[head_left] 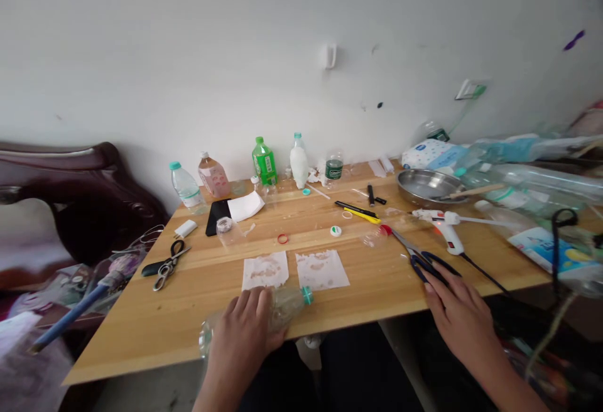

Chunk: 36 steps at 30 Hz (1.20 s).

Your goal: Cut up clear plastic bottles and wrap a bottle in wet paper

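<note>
My left hand (245,330) is closed over a clear plastic bottle (287,305) that lies on its side near the front edge of the wooden table (188,311). The bottle's teal cap points right. My right hand (455,308) rests on the table's front right edge with fingers stretched out, its fingertips touching the dark blue handles of a pair of scissors (419,258). Two stained white paper sheets (294,270) lie just beyond the bottle.
Several bottles (264,161) stand along the wall. A glue gun (445,230), a metal pan (424,186), a yellow utility knife (358,212), a black phone (217,216), black-handled scissors (168,265), caps and rings lie scattered. Plastic clutter fills the right side; a dark chair (75,192) stands left.
</note>
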Tool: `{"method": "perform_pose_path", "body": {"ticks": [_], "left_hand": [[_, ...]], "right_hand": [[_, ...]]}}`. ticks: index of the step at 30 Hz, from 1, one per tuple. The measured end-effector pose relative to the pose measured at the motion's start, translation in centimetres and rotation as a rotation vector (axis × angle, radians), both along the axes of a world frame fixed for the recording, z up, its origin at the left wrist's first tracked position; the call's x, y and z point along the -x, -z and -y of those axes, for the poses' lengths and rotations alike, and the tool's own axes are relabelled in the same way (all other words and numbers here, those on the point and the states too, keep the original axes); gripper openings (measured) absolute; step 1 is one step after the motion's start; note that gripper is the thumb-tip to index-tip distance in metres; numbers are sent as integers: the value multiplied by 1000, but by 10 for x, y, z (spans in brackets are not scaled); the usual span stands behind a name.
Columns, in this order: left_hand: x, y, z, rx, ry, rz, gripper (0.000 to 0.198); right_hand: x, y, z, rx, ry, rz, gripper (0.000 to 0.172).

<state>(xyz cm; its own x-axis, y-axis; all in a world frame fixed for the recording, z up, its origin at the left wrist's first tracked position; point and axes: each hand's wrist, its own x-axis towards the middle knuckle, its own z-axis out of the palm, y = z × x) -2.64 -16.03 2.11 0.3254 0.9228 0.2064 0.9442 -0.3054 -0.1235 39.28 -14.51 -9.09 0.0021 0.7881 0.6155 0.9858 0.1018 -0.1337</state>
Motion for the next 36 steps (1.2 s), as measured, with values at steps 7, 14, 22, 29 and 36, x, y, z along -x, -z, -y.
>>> {"method": "perform_pose_path", "body": {"ticks": [7,14,22,29,36], "left_hand": [[-4,-1,2,-34,-18,16,42],[-3,-1,2,-32,-18,31,40],[-1,6,8,-123,29,-11,46],[0,10,9,-184,55,-47,49],[4,18,13,-281,132,-27,50]], "right_hand": [[-12,0,0,-112,-67,-104,44],[-15,-9,0,-122,104,-201,47],[33,-18,31,-269,-35,-276,43],[66,94,88,432,-738,-52,56],[74,114,87,624,-690,-223,53]]}}
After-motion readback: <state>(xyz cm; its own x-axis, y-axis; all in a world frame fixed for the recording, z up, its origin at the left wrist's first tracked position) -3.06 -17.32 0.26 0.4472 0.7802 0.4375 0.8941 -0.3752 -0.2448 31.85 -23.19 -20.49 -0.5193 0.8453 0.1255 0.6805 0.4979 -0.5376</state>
